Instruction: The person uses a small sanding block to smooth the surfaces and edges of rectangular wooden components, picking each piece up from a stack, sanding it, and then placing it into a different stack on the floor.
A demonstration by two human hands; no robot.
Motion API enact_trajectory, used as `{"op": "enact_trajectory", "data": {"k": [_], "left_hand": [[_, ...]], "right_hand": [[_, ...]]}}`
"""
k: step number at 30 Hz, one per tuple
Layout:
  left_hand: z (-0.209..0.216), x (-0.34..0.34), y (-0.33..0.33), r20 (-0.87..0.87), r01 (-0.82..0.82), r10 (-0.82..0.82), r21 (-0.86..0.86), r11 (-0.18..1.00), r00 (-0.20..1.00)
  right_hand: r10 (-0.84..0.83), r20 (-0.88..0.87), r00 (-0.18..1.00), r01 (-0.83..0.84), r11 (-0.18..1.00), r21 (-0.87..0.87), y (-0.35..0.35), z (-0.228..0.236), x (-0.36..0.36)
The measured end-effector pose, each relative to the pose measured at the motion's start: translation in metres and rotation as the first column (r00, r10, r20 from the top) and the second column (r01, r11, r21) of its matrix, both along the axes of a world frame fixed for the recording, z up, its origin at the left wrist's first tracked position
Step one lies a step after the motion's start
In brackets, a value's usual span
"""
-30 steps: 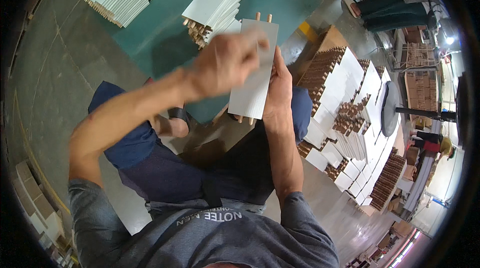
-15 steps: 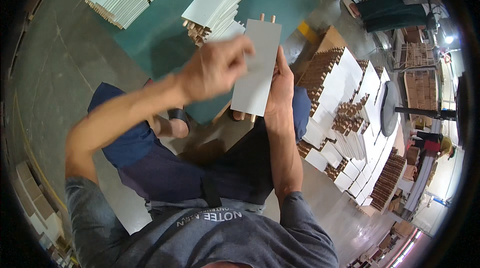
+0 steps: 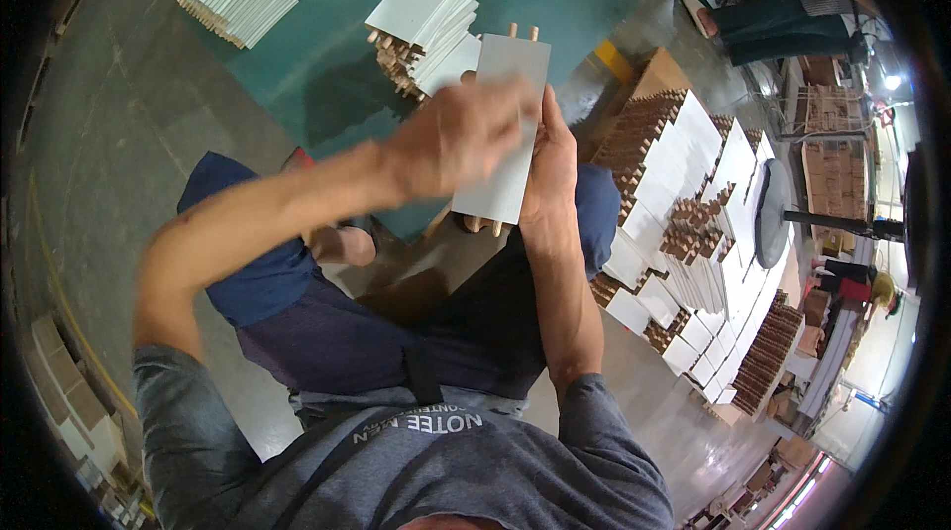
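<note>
In my right hand (image 3: 552,163) is a white rectangular panel (image 3: 511,56), held tilted above my lap with my fingers closed along its right edge and back. Two wooden dowels stick out of its top end, and two more show at the bottom end. Across the middle of the panel's face lies my left hand (image 3: 461,137). Motion smears its fingers, so I cannot tell whether they hold anything or press on the surface.
Stacks of similar doweled panels (image 3: 421,0) stand on a green mat (image 3: 342,99) ahead. To the right, a large pile of white panels (image 3: 679,149) sits beside a round grey disc (image 3: 771,213) on a black post. Another person (image 3: 783,25) is at the upper right.
My left hand has swept rightward from the panel's left edge onto its face. The panel and my right hand have shifted slightly left.
</note>
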State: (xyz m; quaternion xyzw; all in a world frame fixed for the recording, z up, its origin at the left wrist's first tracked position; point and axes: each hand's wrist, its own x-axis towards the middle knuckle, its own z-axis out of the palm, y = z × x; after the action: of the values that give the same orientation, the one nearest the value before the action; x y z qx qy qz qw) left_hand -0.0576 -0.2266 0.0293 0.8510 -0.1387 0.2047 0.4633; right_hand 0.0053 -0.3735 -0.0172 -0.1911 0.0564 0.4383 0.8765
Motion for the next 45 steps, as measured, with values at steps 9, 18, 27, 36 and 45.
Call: {"op": "enact_trajectory", "data": {"k": [9,18,27,36,45], "left_hand": [[0.010,-0.007,0.006,-0.147,0.003,-0.014,-0.074,0.997,0.989],[0.004,0.029,0.034,-0.039,-0.203,0.200,-0.087,0.975,0.979],[0.020,-0.042,-0.026,0.308,0.136,-0.121,-0.027,0.990,0.944],[0.060,-0.053,-0.037,0.444,0.230,-0.188,-0.043,0.972,0.876],[0.077,-0.039,-0.022,0.478,0.202,-0.172,-0.012,0.979,0.862]], "right_hand": [[-0.063,-0.014,0.998,0.061,0.993,-0.096,0.003,0.015,-0.004],[0.125,0.139,0.982,-0.129,0.992,0.016,-0.005,-0.027,0.008],[-0.092,0.193,0.977,0.119,0.984,-0.130,-0.019,-0.014,0.012],[0.008,0.069,0.998,0.037,0.778,-0.627,0.006,-0.038,0.028],[-0.253,0.206,0.945,0.312,0.522,-0.794,0.017,-0.237,0.146]]}}
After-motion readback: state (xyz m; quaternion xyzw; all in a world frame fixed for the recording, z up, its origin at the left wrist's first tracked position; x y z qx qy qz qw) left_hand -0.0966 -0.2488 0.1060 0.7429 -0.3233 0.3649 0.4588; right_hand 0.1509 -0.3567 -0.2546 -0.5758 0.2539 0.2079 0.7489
